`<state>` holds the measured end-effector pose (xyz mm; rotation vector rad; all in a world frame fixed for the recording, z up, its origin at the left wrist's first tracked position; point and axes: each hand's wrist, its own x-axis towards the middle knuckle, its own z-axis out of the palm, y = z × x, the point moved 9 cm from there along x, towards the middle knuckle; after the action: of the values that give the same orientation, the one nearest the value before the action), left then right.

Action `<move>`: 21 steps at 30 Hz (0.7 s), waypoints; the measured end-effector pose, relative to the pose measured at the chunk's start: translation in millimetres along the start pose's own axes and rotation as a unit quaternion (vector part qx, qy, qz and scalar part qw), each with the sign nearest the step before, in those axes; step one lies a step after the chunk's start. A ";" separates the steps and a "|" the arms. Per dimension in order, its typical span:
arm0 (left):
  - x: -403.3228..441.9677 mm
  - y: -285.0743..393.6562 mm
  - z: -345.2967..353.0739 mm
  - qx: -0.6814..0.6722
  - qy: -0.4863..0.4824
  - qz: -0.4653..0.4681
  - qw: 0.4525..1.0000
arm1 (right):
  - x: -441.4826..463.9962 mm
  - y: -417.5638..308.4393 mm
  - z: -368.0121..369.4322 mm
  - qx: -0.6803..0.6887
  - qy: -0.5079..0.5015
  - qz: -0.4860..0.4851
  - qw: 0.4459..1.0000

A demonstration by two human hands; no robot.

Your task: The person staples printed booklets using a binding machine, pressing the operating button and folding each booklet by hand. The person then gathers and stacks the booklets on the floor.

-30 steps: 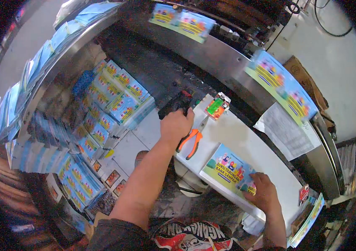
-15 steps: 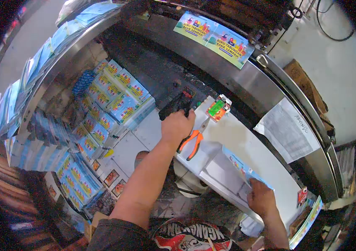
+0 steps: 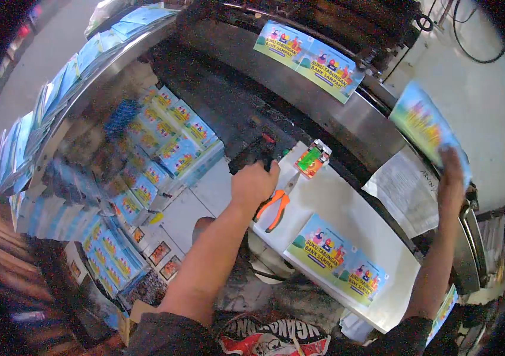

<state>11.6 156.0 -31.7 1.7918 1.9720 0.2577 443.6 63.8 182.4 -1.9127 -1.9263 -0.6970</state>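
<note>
Fingers (image 3: 449,156) of the right hand (image 3: 452,178) pinch the lower end of a blurred printed sheet (image 3: 421,121), right of the frame, before the metal panel (image 3: 378,127). Held at one end, it could sag or crease if it catches that edge. The sheet stack (image 3: 335,256), lower right of centre, could slide if bumped. Mid-frame, the left hand (image 3: 255,183) touches a black object (image 3: 249,155), grip unclear, beside orange-handled pliers (image 3: 278,209).
</note>
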 end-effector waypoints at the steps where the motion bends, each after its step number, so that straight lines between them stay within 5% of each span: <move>1: 0.6 0.1 -1.3 0.000 0.015 0.004 1.000 | -3.0 -12.5 23.6 -0.013 -0.085 -0.002 0.996; 4: 2.0 2.9 -1.3 -0.009 0.014 0.033 0.999 | -29.9 -45.2 21.1 -0.010 -0.044 -0.061 0.997; 6: -0.1 3.7 -2.5 -0.010 0.016 0.029 0.999 | -59.1 -58.4 25.0 0.084 -0.140 0.065 0.984; 8: 0.5 4.3 -2.7 -0.012 0.021 0.029 0.999 | -95.8 -87.5 29.4 0.107 -0.248 0.087 0.959; 12: 1.2 3.7 -3.8 -0.009 0.021 0.023 0.999 | -164.2 -178.4 22.1 0.167 -0.440 -0.013 0.882; 21: 4.1 1.5 1.0 -0.010 -0.005 0.021 1.000 | -204.3 -198.4 20.5 0.090 -0.434 -0.088 0.892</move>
<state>13.2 160.0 -32.7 1.8193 1.9203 0.2822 256.2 -89.0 30.5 -2.1284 -2.5572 0.4044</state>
